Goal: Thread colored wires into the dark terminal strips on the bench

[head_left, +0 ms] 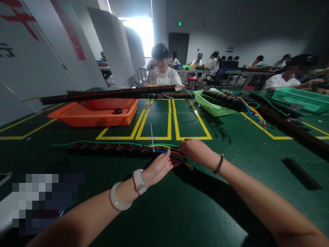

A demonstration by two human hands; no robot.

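Observation:
A long dark strip (110, 149) lies across the green table, with coloured wires (164, 151) running out of its right end. My left hand (163, 166) cradles these wires from below, thumb raised on the near side and fingers curved under them. Just right of it, my right hand (196, 151) is closed, its fingertips pinching the wire bundle from above. A yellow wire ends in a ring terminal (190, 167) below the right hand. One white cable tie (151, 137) stands up from the strip's wire end. A green wire (84, 142) runs along the strip's far side.
An orange basket (95, 115) with a small black piece stands beyond, another dark strip (110, 94) resting across it. Further right are a light green basket (214, 108), wired strips and a teal basket (300, 99). A black bar (302, 173) lies at right. A person (164, 73) sits opposite.

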